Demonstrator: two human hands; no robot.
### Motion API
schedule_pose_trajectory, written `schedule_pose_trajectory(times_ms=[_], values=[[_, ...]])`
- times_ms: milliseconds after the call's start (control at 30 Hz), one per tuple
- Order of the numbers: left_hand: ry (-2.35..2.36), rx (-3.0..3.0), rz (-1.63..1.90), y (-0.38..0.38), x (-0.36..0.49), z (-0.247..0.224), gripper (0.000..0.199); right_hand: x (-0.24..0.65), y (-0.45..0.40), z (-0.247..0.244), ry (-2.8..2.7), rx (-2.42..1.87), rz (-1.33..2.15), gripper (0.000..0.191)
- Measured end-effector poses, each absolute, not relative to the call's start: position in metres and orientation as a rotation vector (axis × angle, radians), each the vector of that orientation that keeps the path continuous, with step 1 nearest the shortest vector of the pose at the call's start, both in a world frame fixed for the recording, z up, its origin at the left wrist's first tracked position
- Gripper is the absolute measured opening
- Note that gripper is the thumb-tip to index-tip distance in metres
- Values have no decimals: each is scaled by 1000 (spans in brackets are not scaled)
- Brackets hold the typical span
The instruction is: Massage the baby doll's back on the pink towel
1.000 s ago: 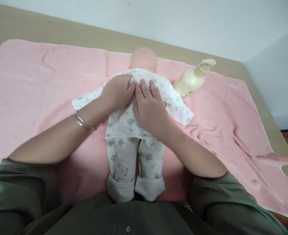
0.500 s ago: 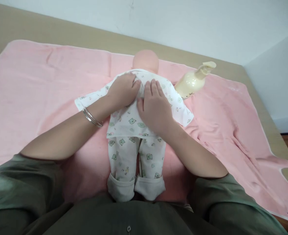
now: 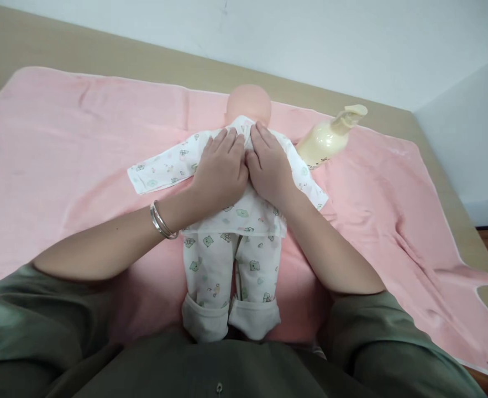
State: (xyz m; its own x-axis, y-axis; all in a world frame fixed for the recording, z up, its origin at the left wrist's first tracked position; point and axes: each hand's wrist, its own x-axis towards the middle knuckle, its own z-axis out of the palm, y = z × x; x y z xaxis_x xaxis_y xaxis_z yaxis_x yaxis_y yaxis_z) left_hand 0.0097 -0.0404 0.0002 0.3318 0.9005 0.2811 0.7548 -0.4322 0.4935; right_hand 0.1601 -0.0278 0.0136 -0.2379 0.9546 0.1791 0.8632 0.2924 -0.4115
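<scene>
A baby doll with a smooth bald head (image 3: 248, 104) lies on the pink blanket (image 3: 103, 127), its face not visible. It wears a white patterned top (image 3: 244, 215) with its sleeves spread and matching trousers (image 3: 214, 265) with turned-up cuffs. My left hand (image 3: 222, 168), with silver bangles at the wrist, rests flat on the top's upper part, fingers extended. Beside it my right hand (image 3: 269, 166) lies on the cloth near the doll's neck, its fingers stretched out. The thumbs almost meet at the middle of the top.
A cream pump bottle (image 3: 324, 141) leans at a tilt on the blanket, right of the doll's shoulder. The wooden table (image 3: 144, 58) shows along the back and right edges, with a white wall (image 3: 310, 44) behind it.
My left hand has flattened, its fingers now stretched toward the doll's neck. My right hand has shifted slightly up. The left sleeve lies more exposed, and the top's hem is a little lower.
</scene>
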Motion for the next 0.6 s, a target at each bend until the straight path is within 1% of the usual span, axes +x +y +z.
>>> schedule_pose_trajectory(times_ms=[133,233,300,433,600], values=[[1375,2282,888,-17,-7,-14,57,145,-52,14,-2189,-1702,232,66],[1351,2213,990,-1,-16,-25,50,135,-71,17,-2231,-1705,147,66],[1349,2195,1040,4,-18,-29,49,132,-77,19,-2297,-1684,113,65],[1314,2172,1098,4,-18,-34,47,140,-62,21,-2370,-1619,208,62],[1274,2162,1143,4,-19,-38,45,161,-30,35,-2219,-1775,377,63]])
